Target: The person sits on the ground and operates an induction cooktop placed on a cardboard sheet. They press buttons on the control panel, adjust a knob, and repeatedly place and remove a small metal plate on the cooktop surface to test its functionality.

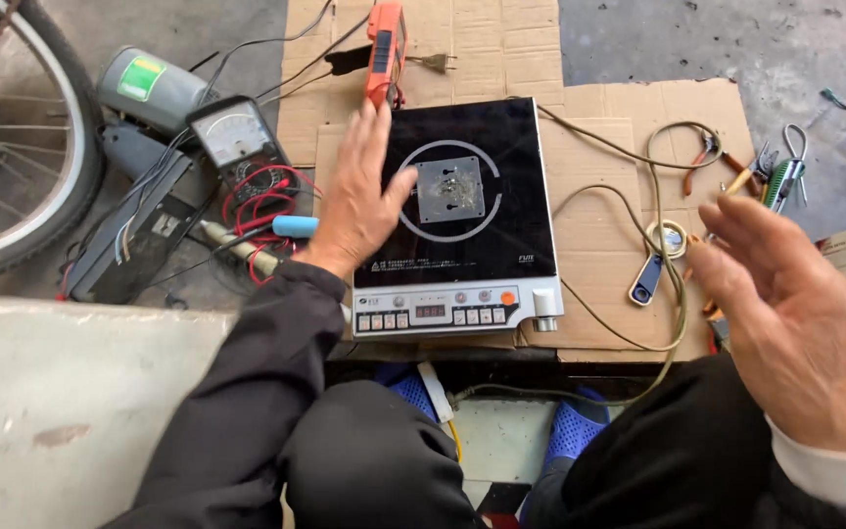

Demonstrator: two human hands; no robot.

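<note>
Head view: left hand (359,191), open and holding nothing, resting flat on left edge of black induction cooker (472,196) at frame centre, on cardboard (619,108). Right hand (790,313) raised at lower right, fingers loosely spread, holding nothing. Analog multimeter (237,142) at upper left.

- grey concrete floor (815,39) in daylight
- flattened brown cardboard (501,44) spread over it
- bicycle wheel (26,147) at left
- pale concrete slab (61,402) in the near-left corner

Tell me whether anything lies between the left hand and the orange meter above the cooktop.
Nothing visible does. The left hand rests open on the induction cooktop, its fingertips just below the orange meter, with only bare cardboard beside them.
</note>
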